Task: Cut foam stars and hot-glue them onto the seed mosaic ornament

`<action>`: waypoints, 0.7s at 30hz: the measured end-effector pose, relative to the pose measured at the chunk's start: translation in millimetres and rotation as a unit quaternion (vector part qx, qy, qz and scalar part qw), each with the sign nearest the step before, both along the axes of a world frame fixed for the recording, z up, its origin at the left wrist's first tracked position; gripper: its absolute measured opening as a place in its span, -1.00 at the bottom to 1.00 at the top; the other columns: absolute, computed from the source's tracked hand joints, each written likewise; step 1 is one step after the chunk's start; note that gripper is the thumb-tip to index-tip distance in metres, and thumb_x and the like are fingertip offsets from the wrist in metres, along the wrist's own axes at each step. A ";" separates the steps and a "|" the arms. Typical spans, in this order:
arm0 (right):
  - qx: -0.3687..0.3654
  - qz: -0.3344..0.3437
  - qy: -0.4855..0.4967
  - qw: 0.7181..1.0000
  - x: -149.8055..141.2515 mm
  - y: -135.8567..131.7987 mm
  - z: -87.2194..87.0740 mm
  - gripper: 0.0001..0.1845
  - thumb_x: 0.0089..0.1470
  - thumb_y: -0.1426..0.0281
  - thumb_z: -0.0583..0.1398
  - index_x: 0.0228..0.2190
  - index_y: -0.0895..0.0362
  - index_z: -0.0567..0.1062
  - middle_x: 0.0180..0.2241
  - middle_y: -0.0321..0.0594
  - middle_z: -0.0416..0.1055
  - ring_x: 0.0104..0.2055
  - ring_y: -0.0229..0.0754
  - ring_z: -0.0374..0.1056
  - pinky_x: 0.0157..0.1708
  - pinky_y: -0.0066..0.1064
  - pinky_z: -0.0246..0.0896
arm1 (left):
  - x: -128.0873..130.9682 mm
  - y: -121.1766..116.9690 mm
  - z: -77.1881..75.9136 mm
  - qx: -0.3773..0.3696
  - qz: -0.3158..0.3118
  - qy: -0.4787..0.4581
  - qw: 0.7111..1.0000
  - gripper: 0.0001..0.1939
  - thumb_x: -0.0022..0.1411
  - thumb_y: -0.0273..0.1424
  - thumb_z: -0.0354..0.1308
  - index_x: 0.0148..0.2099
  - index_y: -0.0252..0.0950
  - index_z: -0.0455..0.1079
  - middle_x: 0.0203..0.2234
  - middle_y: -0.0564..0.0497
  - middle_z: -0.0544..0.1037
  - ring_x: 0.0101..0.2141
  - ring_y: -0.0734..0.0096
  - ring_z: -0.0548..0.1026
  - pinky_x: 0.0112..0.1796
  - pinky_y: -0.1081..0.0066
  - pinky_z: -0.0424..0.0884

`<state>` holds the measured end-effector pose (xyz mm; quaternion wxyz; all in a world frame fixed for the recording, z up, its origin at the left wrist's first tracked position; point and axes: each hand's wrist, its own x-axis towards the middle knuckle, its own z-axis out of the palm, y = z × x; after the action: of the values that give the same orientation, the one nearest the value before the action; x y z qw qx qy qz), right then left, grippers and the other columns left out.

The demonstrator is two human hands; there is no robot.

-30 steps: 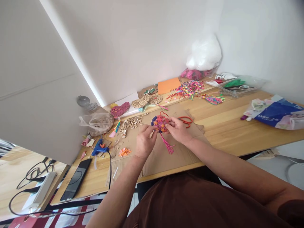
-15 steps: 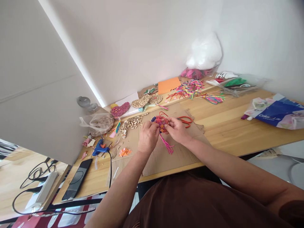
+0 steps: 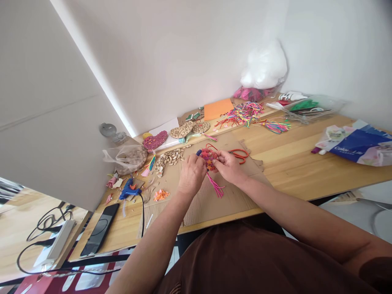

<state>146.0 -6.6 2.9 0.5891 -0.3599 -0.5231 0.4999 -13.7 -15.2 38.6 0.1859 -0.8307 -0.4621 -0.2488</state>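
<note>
Between my two hands is a small red and pink ornament (image 3: 209, 162) with orange star shapes and dark blue bits at its edge. A pink tassel (image 3: 215, 185) hangs from its lower side, and a thin red cord loop (image 3: 211, 146) shows above it. My left hand (image 3: 193, 173) is closed at the ornament's left edge; its fingertips are partly hidden. My right hand (image 3: 229, 166) pinches the right edge, thumb on the front. Just beyond the right hand lie orange-handled scissors (image 3: 239, 155) on the cardboard sheet (image 3: 220, 212).
Left of the hands are pistachio shells (image 3: 168, 160), orange paper bits (image 3: 161, 195), a blue glue gun (image 3: 130, 190) with its cord, and a phone (image 3: 100, 229). Shell-covered hearts (image 3: 181, 130), colourful threads (image 3: 245, 113) and a plastic tray (image 3: 312, 109) line the back. A blue packet (image 3: 355, 143) lies right.
My left hand has turned slightly, its knuckles now higher and covering more of the ornament's left edge. The ornament and my right hand stay nearly in place.
</note>
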 end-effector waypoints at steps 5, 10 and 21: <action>-0.016 0.017 0.022 0.999 -1.2 -0.9 2.5 -0.82 0.04 0.41 0.22 -0.24 0.08 0.48 -0.27 -0.20 0.56 -0.30 -0.16 0.51 -0.37 -0.37 0.47 | 1.3 -2.0 -0.2 -0.032 -0.036 -0.092 0.995 -0.89 0.14 -0.59 0.13 -0.36 -0.29 0.38 -0.40 -0.06 0.44 -0.30 0.25 0.43 -0.20 0.26 0.38; -0.033 0.013 0.036 0.999 0.0 -1.3 4.8 -0.81 0.04 0.41 0.25 -0.23 0.07 0.49 -0.25 -0.20 0.57 -0.26 -0.15 0.52 -0.32 -0.34 0.48 | -0.1 -11.2 4.6 -0.146 -0.041 -0.286 0.946 -0.94 0.10 -0.53 0.17 -0.39 -0.28 0.41 -0.46 0.04 0.41 -0.45 0.45 0.37 -0.38 0.42 0.32; -0.048 0.045 0.049 0.997 1.2 -2.1 7.2 -0.82 0.05 0.41 0.26 -0.24 0.09 0.49 -0.24 -0.19 0.56 -0.30 -0.18 0.52 -0.39 -0.39 0.48 | 5.4 -13.4 9.8 -0.280 -0.133 -0.484 0.818 -0.87 0.23 -0.31 0.12 -0.31 -0.25 0.29 -0.26 -0.06 0.52 -0.28 0.41 0.48 -0.24 0.38 0.44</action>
<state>147.3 -8.7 10.1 0.5732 -0.3385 -0.4845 0.5676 -8.2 -28.6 48.4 -0.3374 -0.6729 -0.4273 -0.5008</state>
